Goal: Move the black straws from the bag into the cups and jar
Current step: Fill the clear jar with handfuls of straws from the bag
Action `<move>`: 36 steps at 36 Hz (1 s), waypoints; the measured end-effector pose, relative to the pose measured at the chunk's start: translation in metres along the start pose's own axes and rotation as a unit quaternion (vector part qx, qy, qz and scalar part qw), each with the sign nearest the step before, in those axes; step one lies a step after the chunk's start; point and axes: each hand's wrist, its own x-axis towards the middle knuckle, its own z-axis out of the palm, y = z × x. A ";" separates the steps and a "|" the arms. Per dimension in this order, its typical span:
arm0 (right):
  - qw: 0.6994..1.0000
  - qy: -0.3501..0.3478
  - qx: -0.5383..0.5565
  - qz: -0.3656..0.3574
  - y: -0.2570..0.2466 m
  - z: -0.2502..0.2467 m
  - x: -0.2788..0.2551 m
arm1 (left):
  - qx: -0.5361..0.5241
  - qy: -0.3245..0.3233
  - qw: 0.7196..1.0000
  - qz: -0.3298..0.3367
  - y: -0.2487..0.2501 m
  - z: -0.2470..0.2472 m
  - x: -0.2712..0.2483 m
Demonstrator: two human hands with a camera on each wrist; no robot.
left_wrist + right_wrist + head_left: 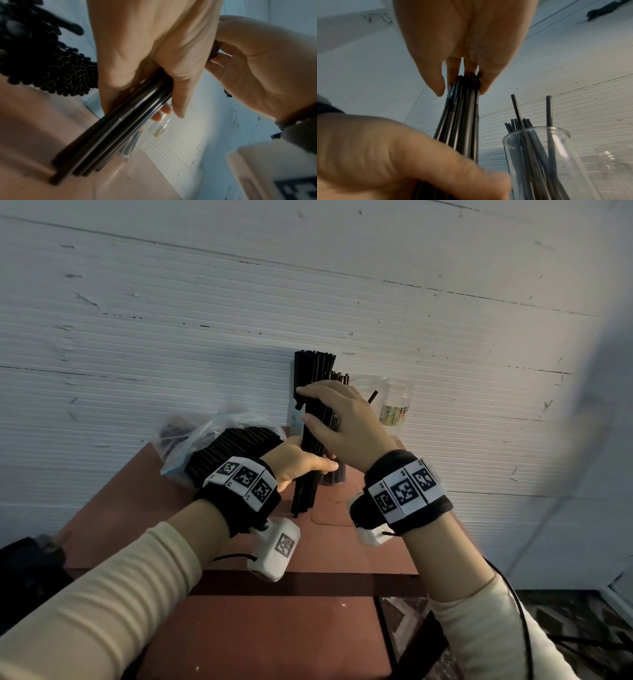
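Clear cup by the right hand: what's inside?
Clear cup holds loose black straws, some poking above the rim. Its bottom is out of frame, so the count is unknown.

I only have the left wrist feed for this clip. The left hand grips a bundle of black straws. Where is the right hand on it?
Observer: In the head view, the right hand holds the bundle above the left hand, and the bundle is upright.
Operator: Are there straws in any container?
Observer: The right wrist view shows a clear cup with several straws in it.
Operator: And the bag?
Observer: The bag lies at the table's far left, with many straws inside.
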 end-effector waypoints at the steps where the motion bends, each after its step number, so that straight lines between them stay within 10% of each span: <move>1: 1.000 -0.004 -0.002 -0.001 0.000 0.000 0.000 | 0.007 -0.006 1.000 -0.001 -0.002 0.000 0.000; 14: 0.993 0.074 0.078 0.053 -0.007 -0.015 -0.016 | 0.083 -0.019 0.994 0.074 0.010 -0.002 -0.014; 21: 0.976 -0.072 0.151 0.141 -0.009 -0.025 -0.028 | 0.196 -0.153 0.963 0.102 0.035 -0.004 -0.033; 26: 0.979 -0.002 0.179 0.097 -0.013 -0.025 -0.025 | 0.153 -0.153 0.967 0.135 0.043 0.004 -0.034; 30: 0.973 0.054 0.205 0.088 -0.005 -0.037 -0.012 | 0.045 -0.085 0.983 0.156 0.048 0.014 -0.019; 36: 0.953 0.172 0.215 0.125 0.021 -0.071 0.024 | 0.062 0.180 0.950 0.249 0.048 0.019 0.013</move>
